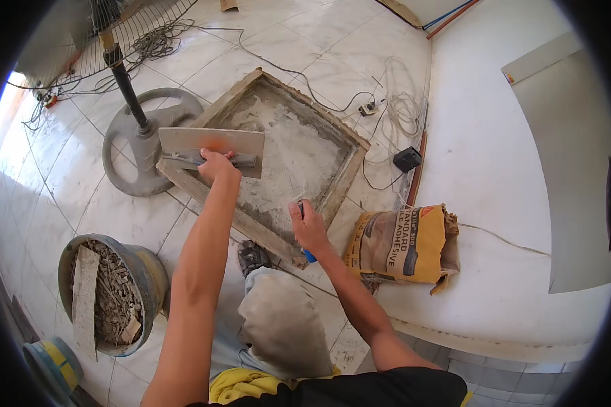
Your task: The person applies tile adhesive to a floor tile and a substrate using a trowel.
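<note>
My left hand (217, 167) is closed round the handle of a flat rectangular plastering trowel (241, 140), its plate over the left side of a shallow wooden mixing box (210, 199). A grey layer of mortar (299, 149) covers the bottom of the box. Above the box's near right side, my right hand (308, 227) grips a tool with a blue handle (309, 256). The working end of that tool cannot be made out. Right of this hand stands an open yellow bag of tile adhesive (397, 244).
A bucket of rubble (157, 278) stands at left, a smaller bucket (62, 366) below it. The round base of a stand fan (139, 163) is near the box's left corner. Cables (404, 112) and a black block (407, 159) lie on the tiled floor by the right wall.
</note>
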Available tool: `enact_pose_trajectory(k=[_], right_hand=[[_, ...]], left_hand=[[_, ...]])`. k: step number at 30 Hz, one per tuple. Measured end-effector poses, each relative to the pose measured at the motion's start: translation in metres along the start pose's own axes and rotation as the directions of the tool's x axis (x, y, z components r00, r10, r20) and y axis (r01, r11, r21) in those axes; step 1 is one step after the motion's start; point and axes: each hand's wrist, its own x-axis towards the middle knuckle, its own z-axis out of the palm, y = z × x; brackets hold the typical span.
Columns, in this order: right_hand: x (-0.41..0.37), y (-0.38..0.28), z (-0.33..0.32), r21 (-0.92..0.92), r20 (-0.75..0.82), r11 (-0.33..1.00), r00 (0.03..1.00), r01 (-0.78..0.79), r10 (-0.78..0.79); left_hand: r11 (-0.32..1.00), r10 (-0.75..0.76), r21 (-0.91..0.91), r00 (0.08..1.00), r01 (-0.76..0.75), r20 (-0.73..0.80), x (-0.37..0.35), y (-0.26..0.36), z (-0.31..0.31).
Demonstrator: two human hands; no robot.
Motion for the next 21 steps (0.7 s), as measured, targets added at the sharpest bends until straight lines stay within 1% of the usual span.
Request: enact_pose_trajectory(k=[1, 2, 3, 5, 6, 8, 9, 10, 11, 12, 14, 15, 17, 18, 20, 21], right_hand=[[-0.005, -0.013, -0.012, -0.131, -0.051, 0.979, 0.985, 0.159, -0.167], [-0.006, -0.021, -0.021, -0.268, -0.083, 0.913, 0.937, 0.307, -0.339], [-0.002, -0.018, -0.026, -0.272, -0.089, 0.913, 0.937, 0.304, -0.339], [0.008, -0.002, -0.029, -0.357, 0.010, 0.890, 0.954, 0.284, -0.301], [0.008, 0.007, -0.030, -0.361, 0.014, 0.885, 0.950, 0.295, -0.311], [-0.004, 0.022, -0.033, -0.387, 0.090, 0.892, 0.972, 0.234, -0.216], [-0.003, 0.025, -0.036, -0.387, 0.100, 0.888, 0.969, 0.248, -0.227], [-0.004, 0.024, -0.039, -0.417, 0.130, 0.881, 0.974, 0.222, -0.184], [-0.007, 0.022, -0.041, -0.444, 0.157, 0.875, 0.978, 0.194, -0.137], [-0.008, 0.018, -0.047, -0.439, 0.165, 0.874, 0.975, 0.207, -0.148], [-0.011, -0.001, -0.061, -0.409, 0.293, 0.903, 0.956, 0.128, -0.002], [-0.016, -0.011, -0.066, -0.404, 0.300, 0.905, 0.954, 0.136, -0.010], [-0.027, -0.030, -0.074, -0.351, 0.301, 0.934, 0.952, 0.063, 0.049], [-0.031, -0.036, -0.073, -0.348, 0.298, 0.936, 0.953, 0.058, 0.051], [-0.037, -0.043, -0.067, -0.248, 0.205, 0.967, 0.979, 0.054, -0.002], [-0.035, -0.045, -0.062, -0.247, 0.190, 0.968, 0.982, 0.045, 0.003]], left_hand=[[0.998, 0.052, 0.045, 0.998, -0.053, 0.032, 0.006, -0.002, 0.002], [0.991, 0.102, 0.083, 0.992, -0.108, 0.074, 0.008, -0.003, 0.008], [0.991, 0.097, 0.084, 0.992, -0.104, 0.080, 0.008, -0.003, 0.014], [0.998, 0.039, 0.040, 0.985, -0.047, 0.167, 0.006, 0.002, 0.021], [0.998, 0.042, 0.027, 0.985, -0.047, 0.166, 0.005, 0.006, 0.022], [0.993, 0.072, 0.073, 0.973, -0.090, 0.219, 0.003, 0.013, 0.020], [0.994, 0.080, 0.059, 0.974, -0.095, 0.213, 0.001, 0.015, 0.020], [0.988, 0.118, 0.072, 0.971, -0.135, 0.207, 0.000, 0.016, 0.020], [0.980, 0.156, 0.090, 0.967, -0.177, 0.201, 0.003, 0.016, 0.016], [0.979, 0.168, 0.080, 0.966, -0.186, 0.196, 0.006, 0.017, 0.013], [0.945, 0.232, 0.159, 0.930, -0.285, 0.284, 0.012, 0.020, 0.008], [0.943, 0.242, 0.156, 0.929, -0.293, 0.279, 0.015, 0.024, 0.002], [0.821, 0.275, 0.373, 0.872, -0.432, 0.405, 0.013, 0.031, -0.006], [0.819, 0.274, 0.376, 0.871, -0.433, 0.408, 0.014, 0.032, -0.007], [0.556, 0.418, 0.512, 0.753, -0.654, 0.507, 0.021, 0.032, -0.009], [0.555, 0.410, 0.509, 0.749, -0.658, 0.520, 0.023, 0.031, -0.010]])
